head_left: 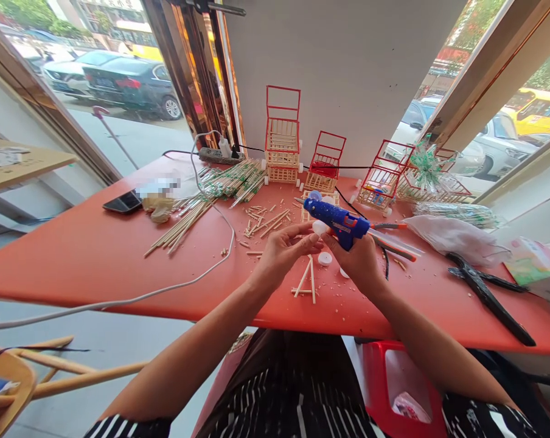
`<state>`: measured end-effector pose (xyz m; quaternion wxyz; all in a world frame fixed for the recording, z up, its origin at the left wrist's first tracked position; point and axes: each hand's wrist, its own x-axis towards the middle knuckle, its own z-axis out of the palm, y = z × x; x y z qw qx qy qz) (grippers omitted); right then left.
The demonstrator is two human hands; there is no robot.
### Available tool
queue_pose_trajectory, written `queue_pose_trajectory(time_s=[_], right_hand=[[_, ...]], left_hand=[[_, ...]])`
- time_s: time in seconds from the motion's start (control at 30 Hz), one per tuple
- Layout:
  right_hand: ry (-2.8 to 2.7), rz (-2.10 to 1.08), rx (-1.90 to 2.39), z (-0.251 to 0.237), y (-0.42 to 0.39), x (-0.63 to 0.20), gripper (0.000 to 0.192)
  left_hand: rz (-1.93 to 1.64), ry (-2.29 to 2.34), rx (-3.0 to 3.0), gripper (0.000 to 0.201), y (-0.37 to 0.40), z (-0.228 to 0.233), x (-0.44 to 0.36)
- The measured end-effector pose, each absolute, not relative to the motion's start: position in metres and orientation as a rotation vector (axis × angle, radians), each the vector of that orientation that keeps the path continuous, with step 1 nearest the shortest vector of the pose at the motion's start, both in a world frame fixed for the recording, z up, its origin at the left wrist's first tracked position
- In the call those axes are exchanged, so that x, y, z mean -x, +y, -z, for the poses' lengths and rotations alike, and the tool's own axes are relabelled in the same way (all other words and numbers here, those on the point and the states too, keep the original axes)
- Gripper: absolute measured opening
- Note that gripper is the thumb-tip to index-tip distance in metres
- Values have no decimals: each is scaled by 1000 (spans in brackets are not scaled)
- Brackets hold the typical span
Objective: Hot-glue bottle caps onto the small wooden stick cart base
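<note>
Two hands: both meet above the middle of the orange bench (87, 255), just on the near side of the blue glue gun.
Right hand (359, 258): fingers wrapped tight around the grip of the glue gun (336, 220), its nozzle aimed left, a clear glue stick jutting out behind to the right.
Left hand (281, 246): fingertips pinched together on a small white cap (319, 227), held right at the glue gun's nozzle.
Loose cap (325, 258): lies on the bench just below the glue gun, between the two hands.
Stick frame (308, 281): a few joined sticks, flat on the bench below the glue gun.
Stick pile (211, 198): bundles and loose sticks, well left of the glue gun.
Red-framed carts (283, 143): a row standing beyond the glue gun, along the far edge.
Black pliers (487, 295): lying well right of the glue gun.
Phone (122, 202): far left of the glue gun, beside the stick pile.
</note>
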<state>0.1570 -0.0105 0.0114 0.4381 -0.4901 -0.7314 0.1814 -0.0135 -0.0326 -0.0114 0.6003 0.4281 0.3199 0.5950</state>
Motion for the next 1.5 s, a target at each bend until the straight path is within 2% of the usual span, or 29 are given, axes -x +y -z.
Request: queue_pose_trajectory(time_s=[0.1,0.33,0.57,0.77,1.0,1.23,1.37,1.5], right_hand=[[-1843,-420,1275,-7,-10,-157,37],[-1882,-415,1311,-6,-12,-157,52],[-1889,-441,1291,-7,-14,-154,47],[-1887,-551,1087,-23,-14,-165,31],[-1951,-642,1054,-37,-15,-190,50],[-2080,-484,1160,-43,-21,-182,41],[-2094,-439,1247,-41,-22,-183,41],[-2105,-394,1334,-35,-20,-187,41]], left_hand=[[-1327,713,-1017,56,-29,14,15],[-1297,769,-1092,51,-27,9,17],[-1290,768,-1052,45,-27,3,17],[-1319,625,-792,33,-22,3,30],[-1299,557,-898,43,-19,1,66],[-1306,680,-1117,52,0,-2,74],[-1352,775,-1257,47,13,-5,76],[-1474,829,-1423,57,19,4,81]])
